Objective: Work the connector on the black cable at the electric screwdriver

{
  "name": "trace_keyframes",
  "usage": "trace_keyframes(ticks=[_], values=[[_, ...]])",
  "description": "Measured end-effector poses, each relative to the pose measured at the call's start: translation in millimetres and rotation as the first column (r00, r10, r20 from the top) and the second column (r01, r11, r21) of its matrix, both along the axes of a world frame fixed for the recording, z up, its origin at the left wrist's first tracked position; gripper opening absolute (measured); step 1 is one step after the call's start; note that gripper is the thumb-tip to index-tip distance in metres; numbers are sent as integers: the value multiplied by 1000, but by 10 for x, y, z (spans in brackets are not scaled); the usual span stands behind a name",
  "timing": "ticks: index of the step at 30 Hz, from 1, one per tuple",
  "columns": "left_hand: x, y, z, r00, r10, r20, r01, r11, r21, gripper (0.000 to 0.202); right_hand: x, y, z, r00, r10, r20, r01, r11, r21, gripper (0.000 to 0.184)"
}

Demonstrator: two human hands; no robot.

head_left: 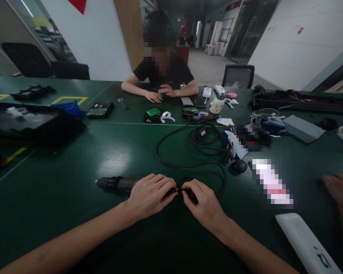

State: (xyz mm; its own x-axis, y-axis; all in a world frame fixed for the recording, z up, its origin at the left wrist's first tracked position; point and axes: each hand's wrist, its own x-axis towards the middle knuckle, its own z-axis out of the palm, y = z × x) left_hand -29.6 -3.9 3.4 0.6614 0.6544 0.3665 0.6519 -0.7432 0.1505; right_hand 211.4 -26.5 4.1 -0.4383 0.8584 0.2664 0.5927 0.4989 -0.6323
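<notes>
My left hand (151, 194) is closed over the rear of a dark electric screwdriver (120, 184), which lies along the table with its tip pointing left. A small brassy connector end shows just past my left fingertips. My right hand (204, 201) is pinched round the end of a black cable (188, 166), close to that connector; a small gap separates the two hands. My right fingers hide most of the cable end. From there the cable loops away to a coil in the middle of the table.
Across the green table (125, 152) sits a person (165, 72). Nearby are circuit-board units (153, 113), another screwdriver (204, 118), and a bottle (217, 103). Black trays (25, 123) stand left. A white case (305, 239) and another person's hand (338, 190) are at right.
</notes>
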Motion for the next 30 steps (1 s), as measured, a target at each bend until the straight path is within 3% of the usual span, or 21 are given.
trace_keyframes(ticks=[4,9,15,20,25,30], values=[[-9,8,-9,997,-73,9,73,997,4,27,4,3,-10,1000,6,4,-6,1000,-7,12],[1,5,-30,999,6,33,-6,1000,-10,19,4,-2,-3,1000,-2,15,2,1000,-9,13],[1,15,-15,998,-47,32,47,999,-5,24,7,-4,14,1000,5,15,-4,1000,-1,13],[14,12,1,1000,20,21,-20,999,25,24,7,2,24,1000,11,16,-11,1000,4,13],[7,9,8,998,-64,23,64,998,9,26,3,2,13,1000,3,13,-3,1000,17,13],[10,7,-15,999,15,29,-16,1000,14,22,0,-4,12,1000,-9,16,10,1000,-12,16]])
